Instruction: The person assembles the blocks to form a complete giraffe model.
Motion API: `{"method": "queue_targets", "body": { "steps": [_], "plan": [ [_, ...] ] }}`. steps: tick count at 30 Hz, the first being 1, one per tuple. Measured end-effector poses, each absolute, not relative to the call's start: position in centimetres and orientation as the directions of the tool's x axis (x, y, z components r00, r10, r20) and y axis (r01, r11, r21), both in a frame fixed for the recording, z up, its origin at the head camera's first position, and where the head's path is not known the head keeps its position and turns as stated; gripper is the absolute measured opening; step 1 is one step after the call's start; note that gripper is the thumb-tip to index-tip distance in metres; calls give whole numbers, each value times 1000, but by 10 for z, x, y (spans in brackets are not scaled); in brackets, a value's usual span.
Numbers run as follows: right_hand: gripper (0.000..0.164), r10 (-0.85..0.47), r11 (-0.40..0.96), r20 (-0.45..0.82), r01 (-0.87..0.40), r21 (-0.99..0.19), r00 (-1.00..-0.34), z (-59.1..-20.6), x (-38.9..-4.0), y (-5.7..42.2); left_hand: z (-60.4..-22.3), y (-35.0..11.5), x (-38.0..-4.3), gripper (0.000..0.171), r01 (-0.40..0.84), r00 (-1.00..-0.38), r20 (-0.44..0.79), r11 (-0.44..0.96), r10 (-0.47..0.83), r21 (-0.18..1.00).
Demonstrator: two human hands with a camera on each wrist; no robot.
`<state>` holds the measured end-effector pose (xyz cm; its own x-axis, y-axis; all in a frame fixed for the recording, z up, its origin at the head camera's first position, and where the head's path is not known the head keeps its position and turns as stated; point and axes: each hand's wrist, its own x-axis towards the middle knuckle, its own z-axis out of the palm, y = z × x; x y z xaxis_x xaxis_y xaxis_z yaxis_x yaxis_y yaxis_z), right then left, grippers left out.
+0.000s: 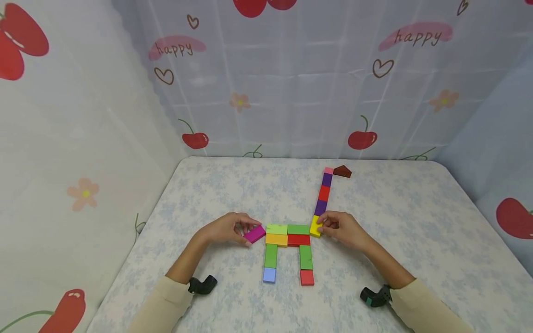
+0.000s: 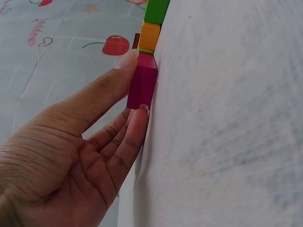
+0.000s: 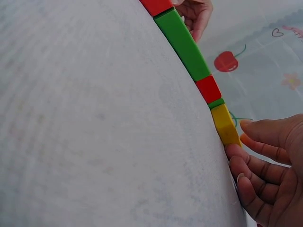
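My left hand (image 1: 233, 229) pinches a magenta block (image 1: 255, 234) between thumb and fingers, its upper corner close by the left end of a flat block figure. The left wrist view shows the thumb on one side of the magenta block (image 2: 143, 85) and a fingertip at its lower end. My right hand (image 1: 342, 229) touches the right edge of a yellow block (image 1: 314, 227), fingers loosely bent. In the right wrist view a fingertip meets the lower end of the yellow block (image 3: 224, 124); the thumb does not wrap round it.
Lime (image 1: 276, 229), green (image 1: 298, 229), orange (image 1: 276, 239) and red (image 1: 298, 240) blocks form the figure's body, with two legs below. From the yellow block a purple-and-red column rises to a pink block (image 1: 329, 170) and a brown piece (image 1: 343, 171). Printed curtains surround the table (image 1: 233, 189).
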<state>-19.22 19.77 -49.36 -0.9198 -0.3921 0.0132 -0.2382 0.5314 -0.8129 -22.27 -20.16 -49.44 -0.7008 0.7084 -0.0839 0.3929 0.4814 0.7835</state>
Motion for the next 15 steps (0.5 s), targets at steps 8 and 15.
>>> {"method": "queue_targets", "body": {
  "steps": [8,15],
  "plan": [
    [13,-397,534,27,-255,-806,-917,-494,-195,200,-495,-200,-224,58,382,-703,-88,480,706,790],
    [16,-431,546,-3,-258,-797,-902,-494,-187,203,-494,-207,-223,43,342,-702,-128,490,700,802]
  ]
}}
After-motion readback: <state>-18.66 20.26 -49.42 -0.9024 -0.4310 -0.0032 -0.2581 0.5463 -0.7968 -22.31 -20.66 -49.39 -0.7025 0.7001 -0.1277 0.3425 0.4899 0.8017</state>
